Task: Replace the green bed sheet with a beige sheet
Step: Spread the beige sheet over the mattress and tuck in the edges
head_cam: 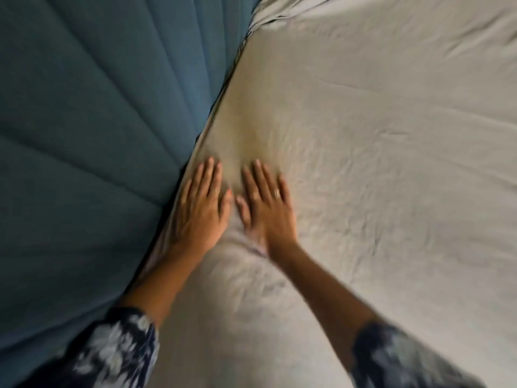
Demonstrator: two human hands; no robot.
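Both hands [232, 208] flat on beige sheet [377, 177]

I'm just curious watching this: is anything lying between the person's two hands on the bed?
Nothing but beige sheet: the head view shows a narrow wrinkled strip of it between the left hand and right hand.

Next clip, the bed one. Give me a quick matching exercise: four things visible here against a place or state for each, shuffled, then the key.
Things:
1. left hand
2. right hand
3. beige sheet
4. blue padded headboard

Places or states:
A. spread over the mattress, lightly wrinkled
B. flat on the sheet, ring visible
C. upright beside the mattress edge
D. flat along the sheet's edge by the headboard

Pairs: 1-D, 2-B, 3-A, 4-C
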